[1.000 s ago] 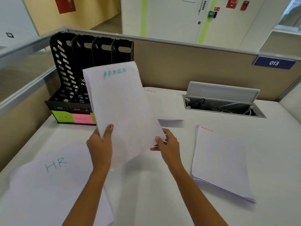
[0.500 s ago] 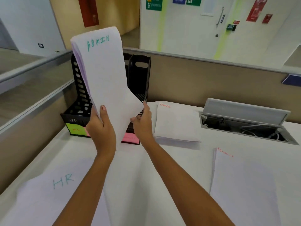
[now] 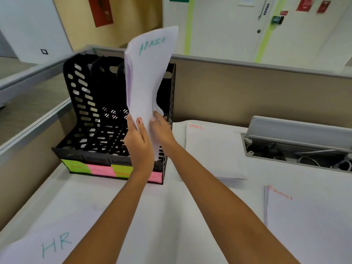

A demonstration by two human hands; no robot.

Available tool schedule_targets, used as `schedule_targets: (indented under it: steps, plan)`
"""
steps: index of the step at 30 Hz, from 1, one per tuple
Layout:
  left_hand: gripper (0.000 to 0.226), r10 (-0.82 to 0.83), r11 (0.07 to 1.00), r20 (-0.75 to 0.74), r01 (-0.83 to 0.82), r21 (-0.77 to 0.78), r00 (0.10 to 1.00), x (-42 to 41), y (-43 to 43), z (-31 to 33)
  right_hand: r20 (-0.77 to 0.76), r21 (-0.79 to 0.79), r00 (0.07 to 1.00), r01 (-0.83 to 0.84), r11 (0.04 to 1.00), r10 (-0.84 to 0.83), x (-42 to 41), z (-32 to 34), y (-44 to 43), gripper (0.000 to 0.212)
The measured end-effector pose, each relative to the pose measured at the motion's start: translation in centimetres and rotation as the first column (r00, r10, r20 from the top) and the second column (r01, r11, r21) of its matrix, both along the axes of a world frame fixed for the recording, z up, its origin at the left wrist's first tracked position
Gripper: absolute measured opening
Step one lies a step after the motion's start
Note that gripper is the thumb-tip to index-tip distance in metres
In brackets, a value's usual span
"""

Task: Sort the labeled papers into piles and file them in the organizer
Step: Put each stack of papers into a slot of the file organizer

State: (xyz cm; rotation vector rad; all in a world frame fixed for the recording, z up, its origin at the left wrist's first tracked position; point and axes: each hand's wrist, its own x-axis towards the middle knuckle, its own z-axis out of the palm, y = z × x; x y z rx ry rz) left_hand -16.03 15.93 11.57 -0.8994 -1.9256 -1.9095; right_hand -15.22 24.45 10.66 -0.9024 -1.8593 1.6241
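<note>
ADMIN stack point(image 3: 146, 77): white sheets, teal lettering, upright, bowed, above rightmost slots of organizer point(image 3: 91, 119), black, slotted, coloured labels on base. SPORTS pile point(image 3: 213, 149) flat right of organizer. FINANCE pile point(image 3: 308, 225) further right, nearer. HR pile point(image 3: 47, 246) flat before organizer.

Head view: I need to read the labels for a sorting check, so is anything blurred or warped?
Head view: the ADMIN stack is motion-smeared, its label barely legible; SPORTS pile reads sharp; wide-angle lens bows the partition.
</note>
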Motion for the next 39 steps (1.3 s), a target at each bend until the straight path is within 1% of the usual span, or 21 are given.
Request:
schedule_targets:
  steps: [2, 5, 7, 9, 13, 16, 19, 21, 22, 25, 27, 29, 30, 31, 32, 33, 34, 35, 36, 38, 39]
  plan:
    - [0.045, -0.010, 1.000, -0.006, 0.010, -0.007, 1.000, -0.3, 0.9, -0.5, 0.000, -0.023, 1.000, 0.000, 1.000, 0.000, -0.8, 0.2, 0.6, 0.048]
    - [0.040, -0.033, 0.998, 0.004, 0.033, -0.053, 0.999, -1.3, 2.6, -1.0, -0.008, -0.083, 1.000, 0.015, 0.996, -0.016, -2.4, -0.1, 1.6, 0.050]
    - [0.034, -0.067, 0.996, 0.068, 0.071, -0.060, 0.995, -1.9, 3.4, -1.4, -0.010, -0.154, 1.000, 0.019, 0.988, -0.021, -3.4, -0.5, 1.9, 0.050]
    - [0.035, -0.084, 0.991, 0.139, 0.098, -0.097, 0.987, -2.3, 3.8, -2.1, -0.023, -0.221, 0.999, 0.016, 0.975, -0.022, -4.1, -1.0, 2.0, 0.048]
    - [0.039, -0.105, 0.975, 0.170, 0.135, -0.178, 0.980, -2.6, 3.7, -3.2, -0.040, -0.251, 0.999, 0.001, 0.968, -0.011, -4.0, -2.2, 1.9, 0.049]
    - [0.040, -0.131, 0.971, 0.165, 0.160, -0.175, 0.978, -2.4, 3.5, -3.1, -0.057, -0.274, 0.998, -0.030, 0.961, 0.015, -3.5, -2.3, 1.8, 0.051]
    - [0.047, -0.157, 0.975, 0.121, 0.173, -0.138, 0.980, -1.8, 3.2, -2.5, -0.058, -0.188, 0.998, -0.015, 0.982, 0.004, -2.5, -1.2, 1.8, 0.035]
    - [0.054, -0.187, 0.976, 0.011, 0.187, -0.114, 0.982, -1.3, 2.8, -1.8, -0.067, -0.042, 0.997, 0.043, 0.998, -0.045, -1.0, -0.6, 1.3, 0.041]
    - [0.056, -0.205, 0.974, -0.062, 0.198, -0.114, 0.977, -1.1, 2.7, -1.6, -0.113, 0.039, 0.989, 0.102, 0.994, -0.097, 0.1, -0.3, 0.8, 0.040]
    - [0.064, -0.284, 0.957, -0.242, 0.257, -0.136, 0.928, 0.4, 2.4, -1.4, -0.294, 0.194, 0.925, 0.303, 0.933, -0.239, 3.8, 0.2, -0.2, 0.022]
    - [0.061, -0.354, 0.935, -0.335, 0.318, -0.160, 0.873, 2.0, 2.0, -2.2, -0.300, 0.296, 0.889, 0.431, 0.852, -0.346, 6.4, 0.2, -0.2, 0.022]
    - [0.054, -0.426, 0.903, -0.384, 0.359, -0.235, 0.819, 4.1, 1.6, -3.5, -0.226, 0.430, 0.841, 0.538, 0.725, -0.491, 9.5, -0.8, 0.8, 0.026]
    - [0.051, -0.459, 0.884, -0.389, 0.368, -0.287, 0.799, 5.1, 1.5, -4.3, -0.148, 0.477, 0.806, 0.566, 0.673, -0.573, 11.0, -1.7, 1.4, 0.027]
    - [0.049, -0.496, 0.860, -0.382, 0.380, -0.341, 0.779, 6.3, 1.5, -5.2, -0.027, 0.508, 0.745, 0.585, 0.633, -0.667, 12.7, -2.8, 2.2, 0.029]
    - [0.048, -0.536, 0.829, -0.357, 0.396, -0.395, 0.765, 7.3, 1.5, -6.2, 0.122, 0.533, 0.644, 0.599, 0.598, -0.755, 14.3, -4.0, 3.1, 0.033]
    - [0.047, -0.571, 0.794, -0.307, 0.416, -0.444, 0.762, 8.2, 1.7, -7.1, 0.272, 0.554, 0.520, 0.604, 0.574, -0.810, 16.0, -5.1, 3.8, 0.036]
    - [0.047, -0.587, 0.762, -0.234, 0.432, -0.481, 0.775, 8.8, 1.9, -7.8, 0.391, 0.565, 0.405, 0.603, 0.563, -0.827, 17.6, -5.9, 4.3, 0.039]
    - [0.046, -0.575, 0.746, -0.152, 0.439, -0.500, 0.804, 9.1, 2.2, -8.5, 0.473, 0.572, 0.320, 0.597, 0.563, -0.821, 19.1, -6.5, 4.5, 0.039]
    - [0.046, -0.532, 0.747, -0.071, 0.429, -0.508, 0.844, 9.2, 2.4, -9.1, 0.529, 0.568, 0.266, 0.595, 0.569, -0.806, 20.3, -7.0, 4.6, 0.039]
    - [0.045, -0.398, 0.762, 0.081, 0.378, -0.526, 0.914, 9.3, 3.2, -10.0, 0.624, 0.513, 0.214, 0.613, 0.601, -0.751, 22.2, -7.6, 4.9, 0.043]
    - [0.046, -0.330, 0.758, 0.147, 0.355, -0.547, 0.932, 9.2, 3.6, -10.2, 0.663, 0.481, 0.210, 0.616, 0.624, -0.718, 22.9, -8.1, 5.1, 0.047]
